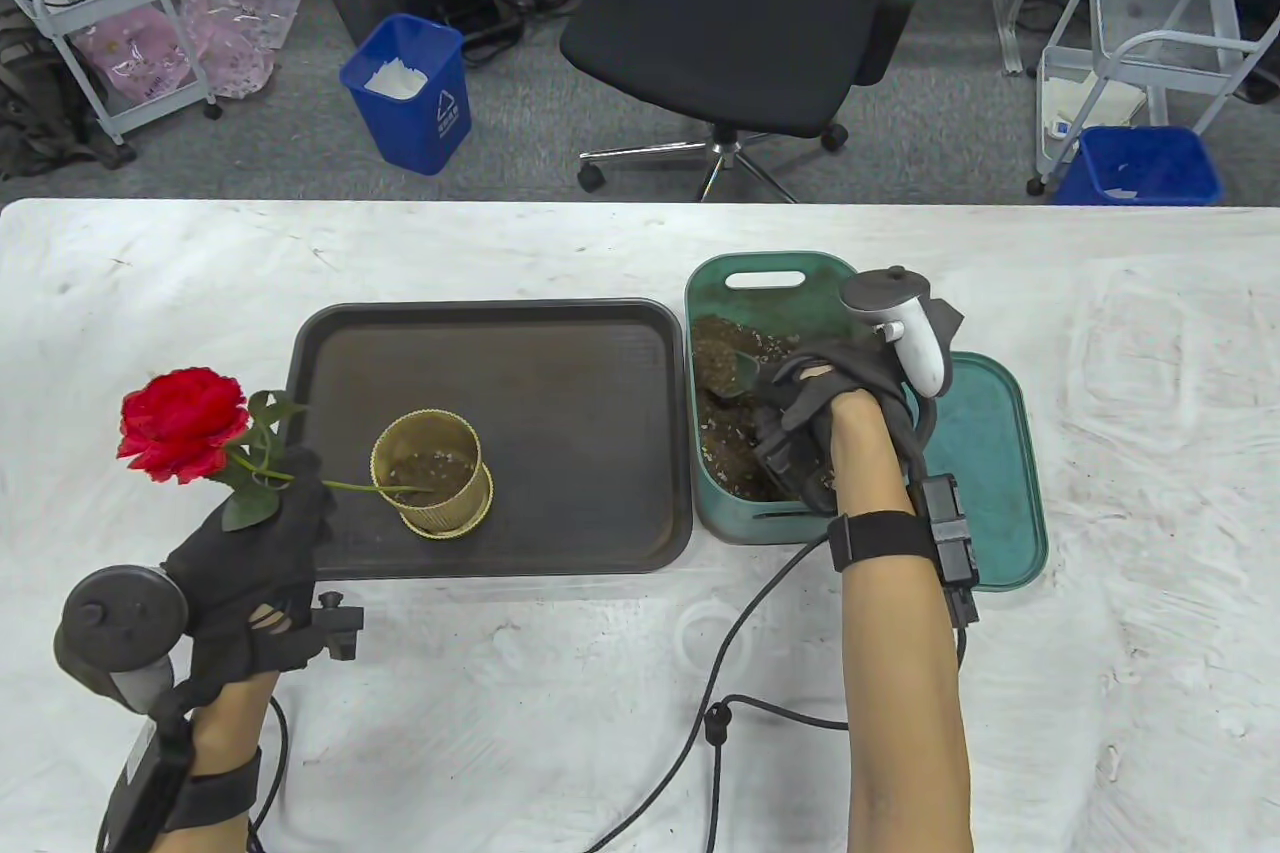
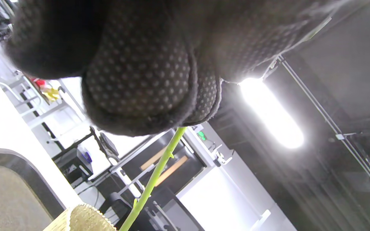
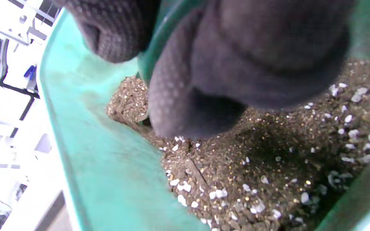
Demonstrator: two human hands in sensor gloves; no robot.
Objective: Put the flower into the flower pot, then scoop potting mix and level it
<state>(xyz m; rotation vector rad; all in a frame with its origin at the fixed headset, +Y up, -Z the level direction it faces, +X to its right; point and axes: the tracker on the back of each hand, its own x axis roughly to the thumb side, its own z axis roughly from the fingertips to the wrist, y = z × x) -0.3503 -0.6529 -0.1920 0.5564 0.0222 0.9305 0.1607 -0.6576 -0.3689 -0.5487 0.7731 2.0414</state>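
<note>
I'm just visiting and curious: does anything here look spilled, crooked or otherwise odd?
The red flower is not upright: the left hand holds it slanted, stem tip inside the gold pot, bloom far out to the side. The bin's lid lies beside the green bin. No spilled mix shows.

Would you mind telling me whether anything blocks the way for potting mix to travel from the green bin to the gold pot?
Nothing visible does. The bin sits right beside the tray, and the tray floor up to the pot is bare; only the flower stem leans into the pot's mouth.
</note>
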